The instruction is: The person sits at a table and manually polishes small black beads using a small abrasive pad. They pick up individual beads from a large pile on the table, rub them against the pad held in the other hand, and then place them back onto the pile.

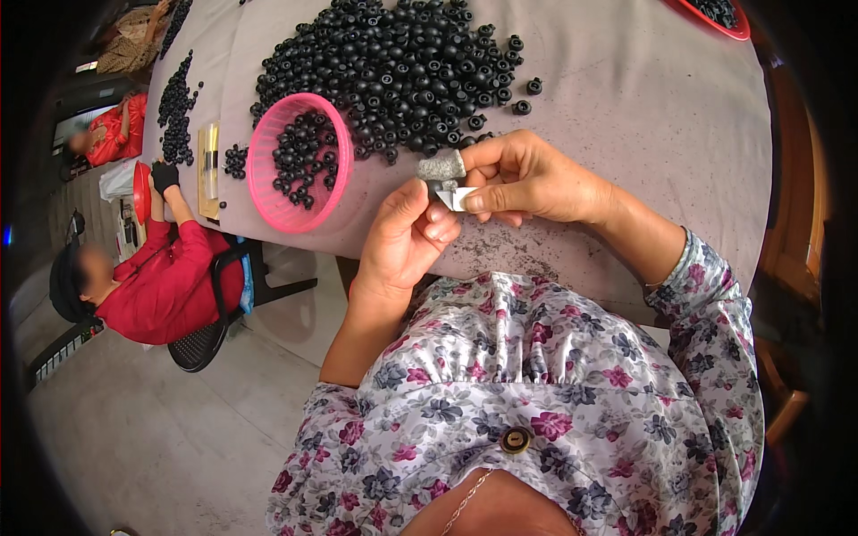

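Right hand [527, 183] pinched white piece [456, 200]; left hand [399, 230], curled, gripped bead [435, 186] (mostly hidden); basket [254, 161] sat at nine o'clock.

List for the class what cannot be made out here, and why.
Head view:
Dark piece between left hand and right hand: mostly covered by both.
Upper-right red container: cut off by the upper edge.
Black pieces in the pink basket: lower ones covered by those above.
Specks on the table: too small to identify.
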Motion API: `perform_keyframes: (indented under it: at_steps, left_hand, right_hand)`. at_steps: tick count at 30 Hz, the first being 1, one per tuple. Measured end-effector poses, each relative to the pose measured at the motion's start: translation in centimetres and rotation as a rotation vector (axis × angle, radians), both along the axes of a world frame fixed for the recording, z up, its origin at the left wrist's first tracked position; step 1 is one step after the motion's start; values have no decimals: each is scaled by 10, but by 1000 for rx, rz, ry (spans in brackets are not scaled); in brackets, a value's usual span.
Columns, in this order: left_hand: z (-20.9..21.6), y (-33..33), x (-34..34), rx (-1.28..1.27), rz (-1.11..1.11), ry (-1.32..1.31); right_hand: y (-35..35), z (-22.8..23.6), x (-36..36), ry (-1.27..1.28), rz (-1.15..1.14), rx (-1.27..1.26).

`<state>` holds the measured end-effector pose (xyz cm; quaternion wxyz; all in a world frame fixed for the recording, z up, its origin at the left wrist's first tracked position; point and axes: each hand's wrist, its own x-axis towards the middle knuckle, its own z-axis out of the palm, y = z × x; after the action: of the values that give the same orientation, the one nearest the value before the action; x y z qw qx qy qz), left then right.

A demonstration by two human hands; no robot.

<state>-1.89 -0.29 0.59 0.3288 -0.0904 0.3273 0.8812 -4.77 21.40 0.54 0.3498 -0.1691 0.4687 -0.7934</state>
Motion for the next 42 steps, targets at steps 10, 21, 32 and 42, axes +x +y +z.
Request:
perform_keyframes:
  at_steps: [10, 21, 32, 42]
  left_hand:
    - [-2, -3, 0, 2, -9, 6]
    - [-2, -3, 2, -4, -5, -5]
    - [-5, -3, 3, -17, -40, 48]
    - [-4, -2, 3, 50, -50, 49]
  right_hand:
    - [-1, -1, -1, -23, -1, 19]
    - [-2, -1, 0, -26, -13, 48]
    - [-2, -2, 0, -20, -26, 48]
    - [0, -4, -2, -38, 1, -4]
